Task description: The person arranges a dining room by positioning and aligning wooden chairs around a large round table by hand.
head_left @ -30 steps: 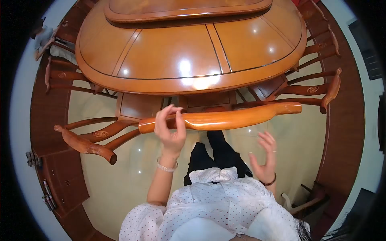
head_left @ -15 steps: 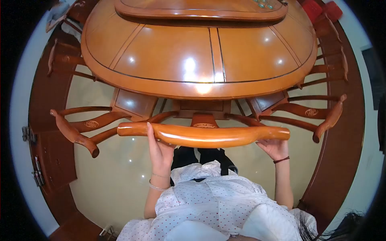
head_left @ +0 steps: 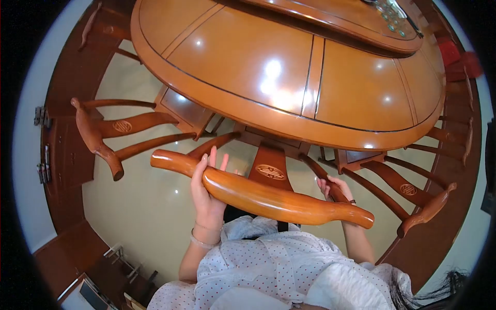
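Observation:
A wooden chair (head_left: 268,199) with a curved top rail and a carved round emblem on its back slat stands before me, its back toward me. My left hand (head_left: 206,199) holds the top rail left of its middle, the rail lying between thumb and fingers. Those fingers reach up behind the rail, fairly straight. Farther right, my right hand (head_left: 335,188) is wrapped round the chair's right back post, just beyond the rail's end. The front of the seat is hidden under the large oval wooden table (head_left: 232,67).
Matching chairs stand to the left (head_left: 98,134) and right (head_left: 426,206). A raised tabletop section (head_left: 330,20) carries small glass items (head_left: 393,20) at the far right. Red objects (head_left: 460,64) sit beyond it. Brown cabinets (head_left: 67,150) line the left wall.
The view has turned, so table and chair appear tilted down to the right. My right hand has moved from under the rail's right end to the back post. My left hand stays at the rail.

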`<control>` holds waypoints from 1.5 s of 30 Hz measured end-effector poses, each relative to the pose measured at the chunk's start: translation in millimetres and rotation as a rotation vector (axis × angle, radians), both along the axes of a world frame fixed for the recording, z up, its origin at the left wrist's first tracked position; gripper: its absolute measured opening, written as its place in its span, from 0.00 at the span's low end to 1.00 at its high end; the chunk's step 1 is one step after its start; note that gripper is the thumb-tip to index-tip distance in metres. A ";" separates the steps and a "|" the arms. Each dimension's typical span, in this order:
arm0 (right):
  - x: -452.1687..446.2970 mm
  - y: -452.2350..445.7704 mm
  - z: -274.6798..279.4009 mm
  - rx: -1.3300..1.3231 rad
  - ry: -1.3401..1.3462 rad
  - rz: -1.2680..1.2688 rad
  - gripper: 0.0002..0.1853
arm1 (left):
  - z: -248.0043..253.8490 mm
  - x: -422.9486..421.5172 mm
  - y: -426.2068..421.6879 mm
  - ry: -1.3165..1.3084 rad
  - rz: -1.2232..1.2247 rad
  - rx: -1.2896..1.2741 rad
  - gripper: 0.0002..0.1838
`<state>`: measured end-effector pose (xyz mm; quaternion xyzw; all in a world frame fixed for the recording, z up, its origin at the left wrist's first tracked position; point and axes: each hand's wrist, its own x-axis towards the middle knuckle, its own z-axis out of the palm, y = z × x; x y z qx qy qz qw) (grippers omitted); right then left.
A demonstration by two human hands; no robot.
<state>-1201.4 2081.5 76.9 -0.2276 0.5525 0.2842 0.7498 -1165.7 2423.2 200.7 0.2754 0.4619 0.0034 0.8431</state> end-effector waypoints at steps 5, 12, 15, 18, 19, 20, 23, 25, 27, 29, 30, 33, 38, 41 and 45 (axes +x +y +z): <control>-6.3 -4.7 -8.1 0.374 -0.002 -0.253 0.14 | -17.9 -5.4 3.0 -0.160 0.037 0.038 0.13; -34.4 -0.9 -10.9 0.478 -0.078 -0.233 0.14 | -15.5 -20.6 8.1 -0.226 0.107 -0.029 0.08; -63.7 6.0 -0.5 0.547 -0.018 -0.308 0.14 | -14.3 -46.9 14.5 -0.278 0.106 -0.119 0.08; -93.1 13.8 5.6 0.625 -0.017 -0.253 0.13 | -9.6 -75.0 20.8 -0.301 0.101 -0.128 0.08; -106.1 17.1 10.3 0.556 -0.022 -0.252 0.12 | -9.4 -86.7 23.1 -0.315 0.106 -0.140 0.09; -117.6 21.3 12.2 0.555 -0.021 -0.253 0.12 | -9.3 -98.3 26.5 -0.314 0.105 -0.141 0.09; -157.0 30.1 14.4 0.581 -0.017 -0.307 0.12 | -7.6 -134.3 34.4 -0.307 0.130 -0.183 0.11; -180.7 30.7 11.1 0.590 -0.008 -0.258 0.12 | -3.4 -159.7 39.6 -0.302 0.154 -0.180 0.11; -201.1 34.0 9.9 0.610 0.016 -0.243 0.13 | -7.1 -184.7 47.4 -0.319 0.153 -0.182 0.11; -220.4 39.9 9.0 0.632 0.024 -0.222 0.13 | -8.8 -205.7 53.0 -0.338 0.124 -0.148 0.11; -231.0 44.4 9.2 0.635 0.022 -0.221 0.13 | -9.0 -216.8 56.7 -0.341 0.123 -0.145 0.11; -260.6 52.8 11.6 0.573 0.027 -0.260 0.13 | -10.7 -246.9 63.6 -0.352 0.122 -0.151 0.11; -290.4 64.2 3.1 0.563 -0.029 -0.268 0.12 | -18.5 -275.4 75.7 -0.346 0.122 -0.136 0.11; -304.2 71.7 5.2 0.509 -0.029 -0.229 0.13 | -11.6 -288.9 79.3 -0.301 0.124 -0.105 0.12; -324.0 69.9 -2.9 0.551 -0.013 -0.299 0.14 | -8.6 -303.5 78.5 -0.272 0.150 -0.102 0.12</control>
